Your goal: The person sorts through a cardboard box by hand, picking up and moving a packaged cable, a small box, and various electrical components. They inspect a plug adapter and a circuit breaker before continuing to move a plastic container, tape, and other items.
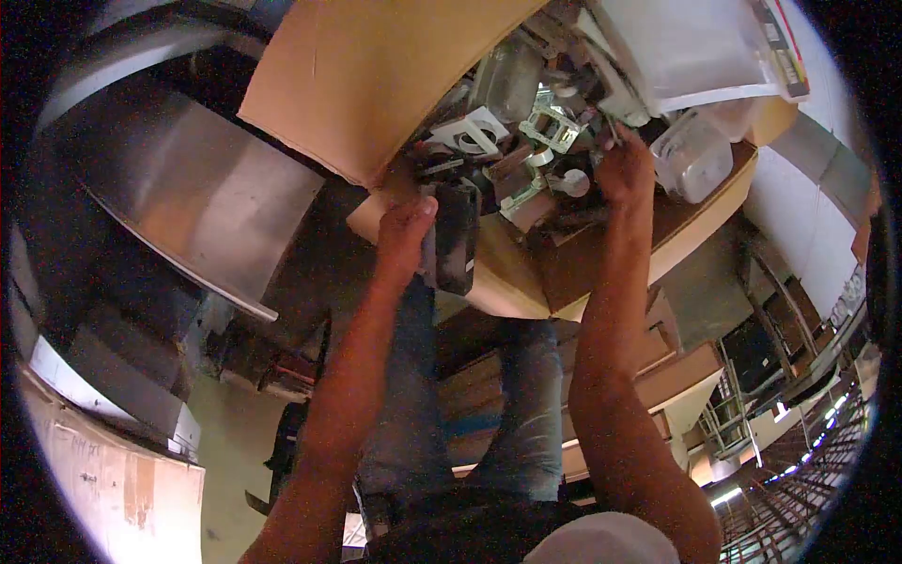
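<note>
A large open cardboard box (515,278) stands in front of me, filled with mixed parts. My left hand (406,235) is closed on the left side of a dark rectangular container (455,240) at the box's near left edge. Inside the box at the right, my right hand (625,167) has its fingers closed at a small thin piece that I cannot make out. To its left lie a pale metal frame (552,128), a round silvery piece (570,182) and a white plate with a round hole (474,133). A clear plastic container (693,158) is just right of my right hand.
A raised cardboard flap (376,75) covers the upper left. At the left is a broad metal sheet (211,188). Translucent plastic (691,47) lies over the box's far right. Another cardboard box (127,489) stands lower left, and a metal rack (728,404) lower right.
</note>
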`<state>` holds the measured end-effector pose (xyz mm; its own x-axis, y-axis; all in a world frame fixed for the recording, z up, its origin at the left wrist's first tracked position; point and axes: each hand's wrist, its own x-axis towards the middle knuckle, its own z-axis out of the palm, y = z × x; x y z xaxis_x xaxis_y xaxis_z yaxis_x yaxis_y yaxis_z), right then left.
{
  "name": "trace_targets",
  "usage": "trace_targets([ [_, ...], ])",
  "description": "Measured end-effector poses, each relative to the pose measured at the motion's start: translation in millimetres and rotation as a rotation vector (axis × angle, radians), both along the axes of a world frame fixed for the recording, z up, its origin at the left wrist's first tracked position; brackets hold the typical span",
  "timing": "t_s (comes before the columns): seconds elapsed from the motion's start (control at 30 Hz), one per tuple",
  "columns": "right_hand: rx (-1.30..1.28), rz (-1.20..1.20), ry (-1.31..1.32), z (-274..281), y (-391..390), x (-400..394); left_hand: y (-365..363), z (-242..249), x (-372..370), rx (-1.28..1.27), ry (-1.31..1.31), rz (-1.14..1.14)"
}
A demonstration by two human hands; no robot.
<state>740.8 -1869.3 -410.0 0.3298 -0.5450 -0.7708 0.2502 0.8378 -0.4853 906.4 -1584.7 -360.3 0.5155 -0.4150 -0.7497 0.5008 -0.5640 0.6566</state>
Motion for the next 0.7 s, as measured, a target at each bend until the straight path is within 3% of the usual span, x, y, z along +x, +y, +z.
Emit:
trace_targets([
  [0.07, 0.033, 0.073, 0.034, 13, 19, -17, -9, 14, 4, -0.04, 0.102, 0.109],
  [0.2, 0.096, 0.165, 0.182, 24, 65, -50, 2, -1, 0, 0.031, 0.093, 0.05],
  [0.27, 0.012, 0.504, 0.283, 32, 94, -61, 11, -18, -2, -0.002, 0.103, 0.056],
  [0.4, 0.109, 0.639, 0.2, 30, 146, -80, 2, 4, 2, 0.002, -0.075, -0.062],
  [0.47, 0.053, 0.964, 0.349, 15, 169, -91, -5, 23, 3, 0.034, 0.34, 0.333],
  [0.53, -0.026, 1.004, 0.246, -6, 171, -91, 21, 12, 3, 0.011, 0.443, 0.286],
  [0.57, -0.205, 1.153, 0.167, -18, 164, -87, 33, 7, 3, -0.011, 0.545, 0.248],
  [0.63, -0.361, 1.299, 0.094, -37, 148, -73, 47, 0, -2, -0.067, 0.495, 0.256],
  [0.67, -0.333, 1.301, 0.103, -29, 136, -47, 48, 1, -4, -0.092, 0.469, 0.261],
  [0.7, -0.461, 1.368, 0.202, -19, 124, -27, 49, 2, -6, -0.118, 0.443, 0.265],
])
